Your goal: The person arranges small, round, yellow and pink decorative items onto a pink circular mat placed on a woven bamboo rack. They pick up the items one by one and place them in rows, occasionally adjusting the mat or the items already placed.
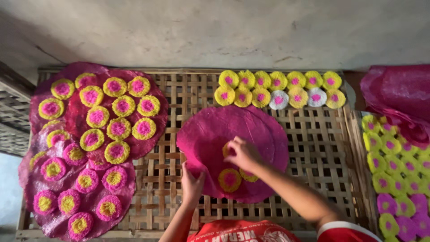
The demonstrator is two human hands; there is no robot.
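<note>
A woven bamboo rack (313, 148) lies under my hands. My left hand (192, 183) pinches the big pink sheet's (251, 130) near edge; my right hand (242, 154) presses a small yellow disc (226, 150) onto it. Both look thin, limp, tearable: best handled by edges.

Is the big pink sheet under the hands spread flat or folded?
Spread flat: the pink sheet lies open as a full round on the bamboo rack, no fold visible.

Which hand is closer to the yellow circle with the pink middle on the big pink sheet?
Right. The right hand sits just above the yellow circle; the left hand grips the big pink sheet edge beside it.
</note>
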